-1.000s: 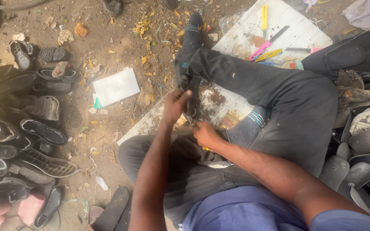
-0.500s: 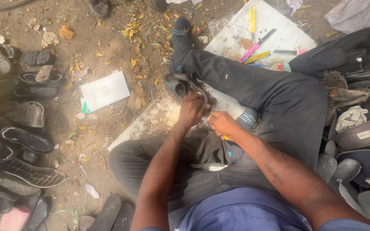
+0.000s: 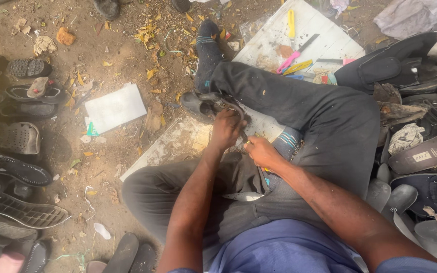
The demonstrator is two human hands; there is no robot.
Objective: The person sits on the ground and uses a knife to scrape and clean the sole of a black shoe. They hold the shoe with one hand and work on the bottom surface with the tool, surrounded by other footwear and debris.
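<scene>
Both hands have shifted slightly down and right since a moment ago. The left hand (image 3: 226, 129) is clenched on the worn dark strapped sandal (image 3: 206, 103), at the near edge of the white wooden board (image 3: 319, 30) on the dirt ground. The right hand (image 3: 260, 151) sits just beside it, fingers curled; whether its grip holds anything cannot be told.

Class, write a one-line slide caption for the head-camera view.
Seated on the ground, left hand grips a dark sandal while right hand works beside it.

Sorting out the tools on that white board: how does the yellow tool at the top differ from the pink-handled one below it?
The yellow tool is one plain colour and lies nearly upright along the white board; the pink-handled tool has a dark blade and lies slanted. The yellow tool lies apart near the board's far edge; the pink-handled tool lies among other small items. Both lie flat, away from both hands.
</scene>
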